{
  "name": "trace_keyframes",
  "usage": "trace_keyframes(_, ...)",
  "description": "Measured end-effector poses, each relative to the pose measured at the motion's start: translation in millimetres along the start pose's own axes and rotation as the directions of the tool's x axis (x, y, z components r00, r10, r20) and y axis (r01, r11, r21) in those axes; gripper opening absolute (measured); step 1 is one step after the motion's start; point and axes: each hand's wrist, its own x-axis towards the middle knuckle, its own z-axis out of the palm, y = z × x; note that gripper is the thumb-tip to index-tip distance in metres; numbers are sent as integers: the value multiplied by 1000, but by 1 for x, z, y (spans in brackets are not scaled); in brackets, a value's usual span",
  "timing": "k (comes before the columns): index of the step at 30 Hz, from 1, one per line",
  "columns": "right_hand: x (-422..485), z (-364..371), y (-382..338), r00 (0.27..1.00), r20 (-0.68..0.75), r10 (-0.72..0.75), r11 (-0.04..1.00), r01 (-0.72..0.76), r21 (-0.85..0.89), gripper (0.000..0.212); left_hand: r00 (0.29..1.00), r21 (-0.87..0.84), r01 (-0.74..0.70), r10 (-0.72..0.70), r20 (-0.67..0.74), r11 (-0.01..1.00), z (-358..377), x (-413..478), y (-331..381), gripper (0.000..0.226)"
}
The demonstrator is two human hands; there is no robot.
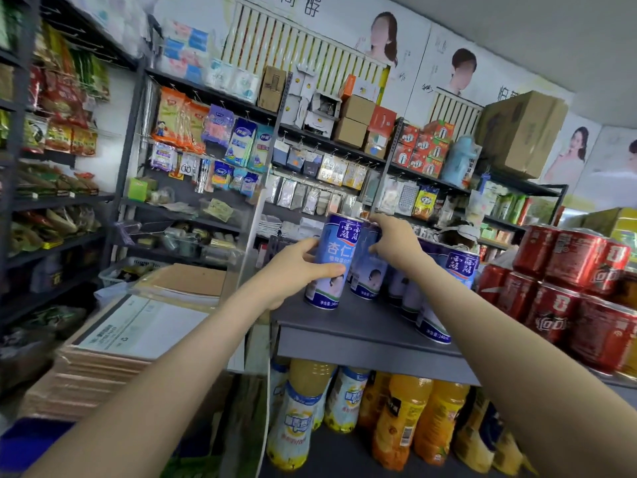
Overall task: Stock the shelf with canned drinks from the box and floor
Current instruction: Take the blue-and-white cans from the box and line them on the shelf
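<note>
Head view, one moment.

- The left hand (296,267) is gripping a blue can (332,260) from its 9 o'clock side. The fingers are curling behind the can and the thumb is lying across the lower front of the label.
- This can is standing near the left end of the grey shelf (362,326). Its base is at the shelf surface; I cannot tell whether it is fully resting there.
- The right hand (396,243) is clamping a second blue can (370,267). The fingers are hooking over the top rim and the thumb is pressing the side.
- The second can is sitting just at 3 o'clock of the first. The two are looking as if they are touching.
- More blue cans (448,288) are standing in a line running toward 4 o'clock from the right hand, out to the shelf's front edge. The right forearm is partly hiding them.
- Red cans (568,288) are stacked in two layers at 3 o'clock of the blue ones, on the same shelf level.
- Orange and yellow drink bottles (403,419) are standing on the level below, at 6 o'clock of the shelf.
- A stack of flattened cardboard (138,336) is lying at 9 o'clock of the shelf, beside the left forearm.
</note>
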Motion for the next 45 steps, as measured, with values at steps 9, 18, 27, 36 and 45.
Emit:
trace_keyframes(9,1,-20,6,992,111,-59,997,65,-44,57,997,-13,-37,38,73,999,-6,2,0,39)
trace_keyframes(18,14,-23,7,988,145,46,999,-48,9,46,996,-57,-66,69,48,996,-6,9,-16,57)
trace_keyframes(27,12,-33,4,985,171,24,999,-15,-52,50,996,65,-82,80,35,995,-9,9,-10,51)
trace_keyframes(36,-33,-99,36,996,87,33,998,-38,55,48,994,291,-15,-17,105,957,20,22,20,25)
trace_keyframes(45,-95,-68,75,987,106,122,770,-162,617,91,997,380,67,-79,15,923,78,41,22,36)
